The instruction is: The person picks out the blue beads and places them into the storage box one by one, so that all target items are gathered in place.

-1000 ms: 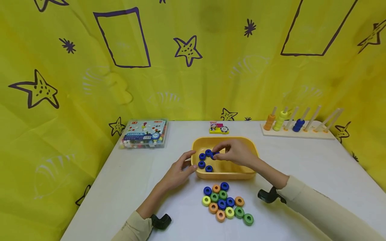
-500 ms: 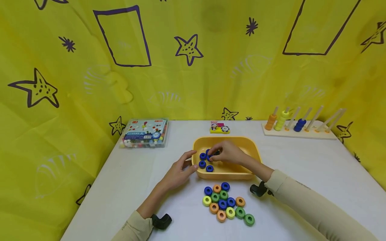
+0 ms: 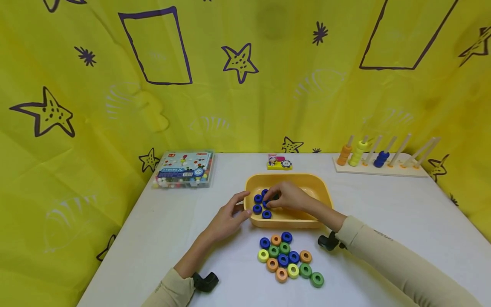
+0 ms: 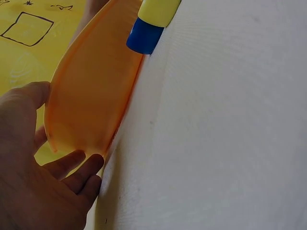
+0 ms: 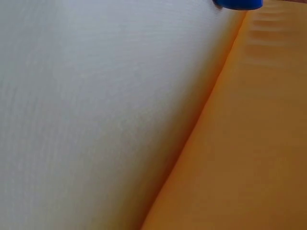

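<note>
A yellow plastic tray point(image 3: 287, 223) stands mid-table with several blue ring beads point(image 3: 257, 209) at its left end. My left hand point(image 3: 226, 218) holds the tray's left end; in the left wrist view the thumb lies at the rim and the fingers touch the outer wall of the tray point(image 4: 91, 96). Inside the tray, my right hand point(image 3: 288, 197) pinches a blue bead point(image 3: 265, 205) between thumb and forefinger, partly hidden by the fingertips. In the right wrist view only the outer wall of the tray point(image 5: 240, 143), the tabletop and a blue bead point(image 5: 239, 4) show.
Loose blue, orange, green and yellow beads point(image 3: 282, 260) lie in front of the tray. Behind it sits a small toy figure block point(image 3: 279, 162). A peg board point(image 3: 379, 170) with some stacked beads stands back right, a clear plastic box point(image 3: 184, 169) back left.
My right hand has moved left within the tray, bringing the pinched blue bead down among the other blue beads. My left hand stays at the tray's end.
</note>
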{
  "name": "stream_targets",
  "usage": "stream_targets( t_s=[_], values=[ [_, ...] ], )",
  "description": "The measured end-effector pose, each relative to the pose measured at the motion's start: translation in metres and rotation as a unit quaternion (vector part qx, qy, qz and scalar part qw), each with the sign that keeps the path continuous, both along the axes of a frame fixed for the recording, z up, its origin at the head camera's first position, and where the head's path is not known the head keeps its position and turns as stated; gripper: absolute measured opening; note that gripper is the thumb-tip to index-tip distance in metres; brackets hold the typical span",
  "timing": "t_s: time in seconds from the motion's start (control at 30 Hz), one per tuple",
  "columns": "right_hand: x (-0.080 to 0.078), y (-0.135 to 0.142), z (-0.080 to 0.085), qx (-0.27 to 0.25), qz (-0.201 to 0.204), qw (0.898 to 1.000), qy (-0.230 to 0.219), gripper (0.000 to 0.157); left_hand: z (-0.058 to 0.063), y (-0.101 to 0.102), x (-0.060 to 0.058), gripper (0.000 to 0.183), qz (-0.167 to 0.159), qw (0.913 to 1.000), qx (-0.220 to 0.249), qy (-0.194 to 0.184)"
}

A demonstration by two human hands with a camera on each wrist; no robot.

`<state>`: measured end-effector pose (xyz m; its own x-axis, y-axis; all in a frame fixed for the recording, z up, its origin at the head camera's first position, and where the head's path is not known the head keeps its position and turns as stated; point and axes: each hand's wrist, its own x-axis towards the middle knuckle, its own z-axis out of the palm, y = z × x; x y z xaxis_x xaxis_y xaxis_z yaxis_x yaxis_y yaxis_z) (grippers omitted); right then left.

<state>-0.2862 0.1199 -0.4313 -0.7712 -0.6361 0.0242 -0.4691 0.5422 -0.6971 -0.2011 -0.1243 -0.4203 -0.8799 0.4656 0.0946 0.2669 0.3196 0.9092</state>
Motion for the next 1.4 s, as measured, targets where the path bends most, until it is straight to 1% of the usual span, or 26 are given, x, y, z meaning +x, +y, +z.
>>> stream_targets(
  t_s=[0.07, 0.2, 0.3, 0.33, 0.4, 0.47, 0.57, 0.7, 0.8, 0.87, 1.0, 1.13, 1.27, 1.4],
  values=[
    [0.001, 0.0, 0.001, -0.001, -0.002, 1.0, 0.002, 0.013, 0.0, 0.0, 0.0, 0.052, -0.001, 1.0, 0.001, 0.0],
    [0.005, 0.002, 0.005, -0.003, -0.021, 1.0, 0.017, 0.016, -0.001, 0.0, 0.0, 0.052, 0.0, 1.0, 0.001, 0.003],
    [0.015, 0.006, 0.013, -0.014, -0.041, 0.998, 0.04, 0.019, -0.002, -0.001, -0.001, 0.051, 0.001, 1.0, 0.001, 0.002],
    [0.02, 0.008, 0.017, -0.019, -0.048, 0.998, 0.048, 0.02, -0.002, 0.0, -0.001, 0.052, 0.003, 1.0, 0.001, 0.0],
    [0.033, 0.013, 0.027, -0.036, -0.056, 0.996, 0.065, 0.021, -0.012, -0.001, -0.006, 0.052, 0.009, 1.0, -0.003, 0.002],
    [0.05, 0.019, 0.036, -0.056, -0.063, 0.994, 0.076, 0.021, -0.022, -0.002, -0.011, 0.054, 0.016, 0.9998, -0.011, 0.0],
    [0.076, 0.026, 0.048, -0.07, -0.071, 0.991, 0.087, 0.021, -0.036, -0.004, -0.019, 0.057, 0.024, 0.9995, -0.018, 0.006],
    [0.11, 0.033, 0.053, -0.058, -0.089, 0.991, 0.081, 0.024, -0.036, -0.005, -0.019, 0.058, 0.022, 0.9996, -0.015, 0.007],
    [0.129, 0.036, 0.048, -0.044, -0.101, 0.992, 0.058, 0.027, -0.035, -0.004, -0.018, 0.057, 0.022, 0.9996, -0.016, 0.006],
    [0.138, 0.038, 0.042, -0.035, -0.106, 0.993, 0.038, 0.029, -0.035, -0.003, -0.018, 0.057, 0.021, 0.9996, -0.016, 0.004],
    [0.145, 0.04, 0.029, -0.018, -0.107, 0.994, 0.003, 0.033, -0.037, -0.002, -0.018, 0.056, 0.02, 0.9997, -0.015, -0.003],
    [0.143, 0.042, 0.019, 0.0, -0.108, 0.994, -0.009, 0.034, -0.037, -0.001, -0.018, 0.055, 0.022, 0.9997, -0.007, -0.003],
    [0.138, 0.042, 0.011, 0.017, -0.108, 0.994, -0.003, 0.035, -0.037, -0.001, -0.018, 0.056, 0.026, 0.9996, -0.013, -0.002],
    [0.134, 0.039, 0.006, 0.029, -0.106, 0.994, 0.014, 0.032, -0.036, -0.002, -0.018, 0.057, 0.027, 0.9994, -0.022, 0.0]
  ],
)
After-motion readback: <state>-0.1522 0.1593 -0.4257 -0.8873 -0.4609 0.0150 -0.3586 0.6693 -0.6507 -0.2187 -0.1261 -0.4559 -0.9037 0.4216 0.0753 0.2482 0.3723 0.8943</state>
